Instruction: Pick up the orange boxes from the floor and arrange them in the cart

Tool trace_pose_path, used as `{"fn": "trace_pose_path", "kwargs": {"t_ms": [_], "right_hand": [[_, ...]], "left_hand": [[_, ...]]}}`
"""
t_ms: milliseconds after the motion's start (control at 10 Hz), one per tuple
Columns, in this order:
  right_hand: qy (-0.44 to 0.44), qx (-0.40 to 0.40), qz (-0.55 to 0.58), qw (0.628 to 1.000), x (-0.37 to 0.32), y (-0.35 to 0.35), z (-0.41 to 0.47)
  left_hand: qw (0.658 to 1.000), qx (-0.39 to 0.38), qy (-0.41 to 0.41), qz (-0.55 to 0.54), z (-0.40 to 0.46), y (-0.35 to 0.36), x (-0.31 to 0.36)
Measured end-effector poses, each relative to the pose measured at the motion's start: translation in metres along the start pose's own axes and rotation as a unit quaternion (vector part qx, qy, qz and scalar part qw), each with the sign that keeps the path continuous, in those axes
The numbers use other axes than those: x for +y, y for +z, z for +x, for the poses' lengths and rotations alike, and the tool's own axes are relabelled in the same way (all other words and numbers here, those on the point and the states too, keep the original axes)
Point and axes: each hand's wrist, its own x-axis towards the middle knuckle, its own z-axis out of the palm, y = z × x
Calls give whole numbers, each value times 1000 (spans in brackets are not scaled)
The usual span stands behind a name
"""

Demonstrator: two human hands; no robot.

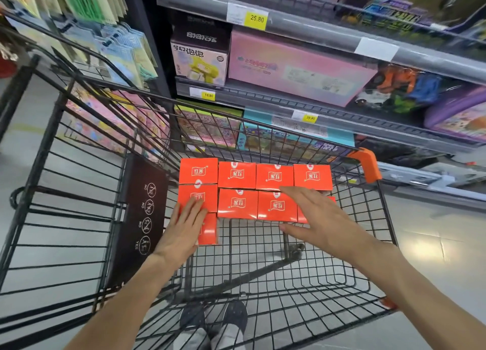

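Several orange boxes (236, 189) lie in two rows on the floor of the black wire cart (289, 284), pushed against its far end. My left hand (184, 227) rests flat, fingers straight, on one more orange box (209, 228) at the left, which begins a third row. My right hand (315, 218) lies with spread fingers over the right-hand box (302, 217) of the near row, which is mostly hidden under it. Neither hand curls round a box.
Shop shelves (315, 107) with toy boxes and yellow price tags stand close beyond the cart. Hanging packets fill the rack at the left. An orange bumper (366, 164) sits on the cart's far right corner. My feet show through the mesh below.
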Motion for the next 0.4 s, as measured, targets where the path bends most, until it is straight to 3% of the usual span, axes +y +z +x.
{"fn": "trace_pose_path", "kwargs": {"t_ms": [200,400], "right_hand": [[2,-10,0,1000,8,3,-1],[10,12,-43,999,0,-24,-13]], "left_hand": [[999,-18,9,-41,-1,-7,-1],[995,9,67,-73,-5,-81,-16]]}}
